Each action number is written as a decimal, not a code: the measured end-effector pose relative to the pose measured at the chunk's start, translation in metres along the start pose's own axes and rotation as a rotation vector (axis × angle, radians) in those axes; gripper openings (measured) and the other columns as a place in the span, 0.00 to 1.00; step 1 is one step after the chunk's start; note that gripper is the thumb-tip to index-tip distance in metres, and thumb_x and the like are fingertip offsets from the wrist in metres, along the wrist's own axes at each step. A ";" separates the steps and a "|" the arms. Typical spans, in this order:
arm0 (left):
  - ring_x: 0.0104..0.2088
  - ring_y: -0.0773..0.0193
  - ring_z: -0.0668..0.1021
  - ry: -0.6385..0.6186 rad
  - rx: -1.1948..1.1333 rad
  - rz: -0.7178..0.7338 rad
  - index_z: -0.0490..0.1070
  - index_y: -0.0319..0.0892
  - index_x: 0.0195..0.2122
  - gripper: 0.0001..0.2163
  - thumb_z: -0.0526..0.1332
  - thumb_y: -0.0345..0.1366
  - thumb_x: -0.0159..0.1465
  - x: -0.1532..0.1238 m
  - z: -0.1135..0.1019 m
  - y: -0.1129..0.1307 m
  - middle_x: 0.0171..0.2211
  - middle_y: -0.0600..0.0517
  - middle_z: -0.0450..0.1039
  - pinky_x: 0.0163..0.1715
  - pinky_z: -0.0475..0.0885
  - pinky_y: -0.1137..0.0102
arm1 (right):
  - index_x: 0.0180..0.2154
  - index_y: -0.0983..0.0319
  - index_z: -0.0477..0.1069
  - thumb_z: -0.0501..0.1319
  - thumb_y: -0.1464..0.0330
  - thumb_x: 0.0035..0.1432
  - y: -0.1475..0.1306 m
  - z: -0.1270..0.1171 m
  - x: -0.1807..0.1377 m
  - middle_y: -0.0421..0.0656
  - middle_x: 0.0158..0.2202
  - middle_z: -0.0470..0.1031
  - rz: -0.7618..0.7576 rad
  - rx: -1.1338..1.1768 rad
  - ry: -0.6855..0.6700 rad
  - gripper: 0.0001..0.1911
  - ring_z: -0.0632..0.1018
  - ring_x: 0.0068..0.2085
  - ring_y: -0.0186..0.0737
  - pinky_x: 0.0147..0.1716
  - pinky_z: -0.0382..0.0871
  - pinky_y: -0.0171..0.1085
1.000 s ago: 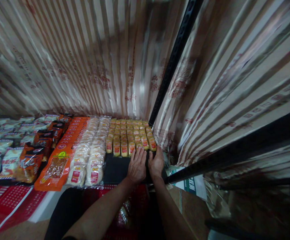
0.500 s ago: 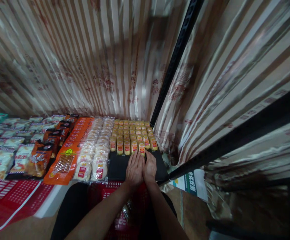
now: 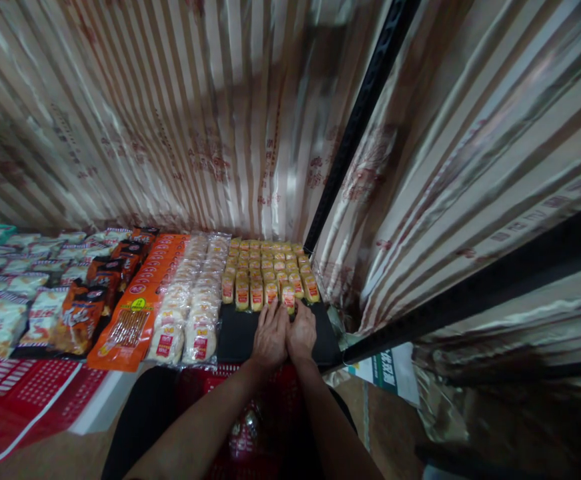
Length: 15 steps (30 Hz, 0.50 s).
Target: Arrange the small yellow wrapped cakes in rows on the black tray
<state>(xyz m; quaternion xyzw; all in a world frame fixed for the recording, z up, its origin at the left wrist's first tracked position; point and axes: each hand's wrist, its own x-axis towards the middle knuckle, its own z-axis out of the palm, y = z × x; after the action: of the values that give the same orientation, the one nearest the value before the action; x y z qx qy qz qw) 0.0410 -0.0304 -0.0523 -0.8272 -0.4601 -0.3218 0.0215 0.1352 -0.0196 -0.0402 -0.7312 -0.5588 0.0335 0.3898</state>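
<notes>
Small yellow wrapped cakes (image 3: 256,295) with red labels stand in several tight rows on a black shelf (image 3: 235,337). At the front row, my left hand (image 3: 270,339) reaches forward with its fingers close together, the fingertips at the lower left of one wrapped cake (image 3: 288,293). My right hand (image 3: 302,333) lies against my left, its fingers curled at the same cake's right side. That cake stands slightly forward of its neighbours, held between the fingertips of both hands. Its lower end is partly hidden by my fingers.
Left of the cakes lie clear packs of round white biscuits (image 3: 200,337), an orange snack bag (image 3: 133,320) and white snack bags (image 3: 3,323). A red basket (image 3: 220,380) sits below my arms. Black posts (image 3: 355,140) and striped sheeting (image 3: 220,120) bound the shelf.
The cake at my fingertips has shifted slightly right, and both hands have moved a little with it. The view has also shifted slightly.
</notes>
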 end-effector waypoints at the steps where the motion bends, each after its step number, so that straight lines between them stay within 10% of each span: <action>1: 0.64 0.54 0.58 -0.009 -0.010 -0.001 0.57 0.34 0.60 0.21 0.50 0.33 0.65 0.001 0.000 0.001 0.57 0.41 0.66 0.61 0.58 0.52 | 0.47 0.66 0.68 0.47 0.61 0.59 0.001 -0.001 0.001 0.53 0.41 0.73 0.004 0.019 0.003 0.22 0.71 0.45 0.48 0.46 0.64 0.45; 15: 0.63 0.50 0.59 -0.068 -0.043 0.022 0.58 0.32 0.59 0.22 0.51 0.33 0.64 0.007 0.008 0.014 0.57 0.40 0.65 0.61 0.58 0.52 | 0.36 0.61 0.69 0.50 0.61 0.54 0.014 -0.006 0.011 0.46 0.34 0.75 0.171 0.264 -0.048 0.15 0.75 0.35 0.41 0.39 0.69 0.41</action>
<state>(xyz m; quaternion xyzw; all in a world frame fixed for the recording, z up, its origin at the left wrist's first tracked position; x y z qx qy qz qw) 0.0583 -0.0306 -0.0517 -0.8429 -0.4445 -0.3030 -0.0083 0.1532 -0.0143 -0.0398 -0.7175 -0.4946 0.1573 0.4646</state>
